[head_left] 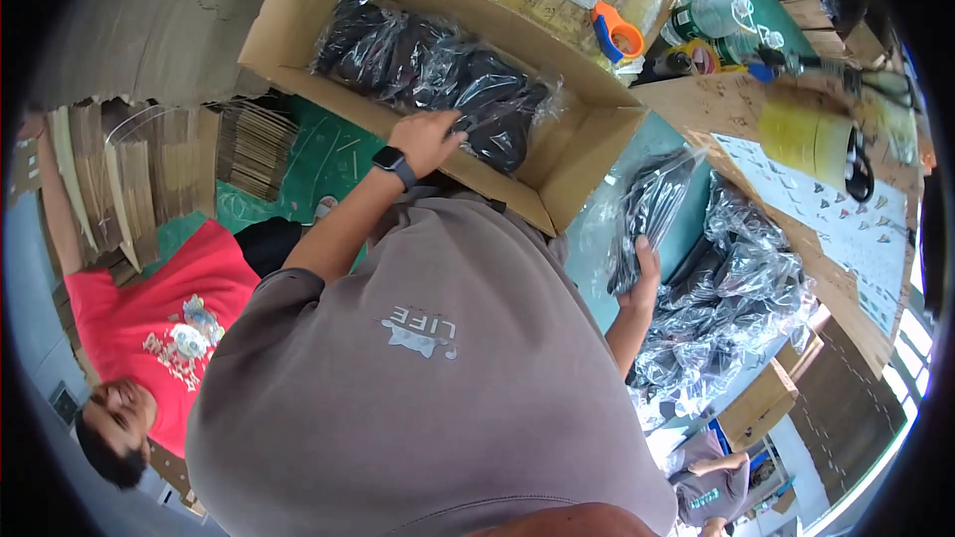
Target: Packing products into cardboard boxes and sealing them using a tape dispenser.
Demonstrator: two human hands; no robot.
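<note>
One long open brown cardboard box [298,35] is seen at about 11 o'clock, and one row of clear-bagged black garments [428,65] is packed in it, exact number can't be made out. One loose heap of the same shiny plastic-bagged black items [736,288] is piled at 3 o'clock, way too many to be counted. One orange-and-blue tape dispenser [617,35] and one clear plastic bottle [711,15] are spotted near 1 o'clock, one yellow roll [811,134] at 2. One stack of flattened corrugated cardboard sheets [254,144] sits at 9 o'clock. Two hands are counted: one left hand [428,139] wearing one black wristwatch [395,164], one right hand [645,273]. One person in a red shirt [159,328] is seen at 8 o'clock.
</note>
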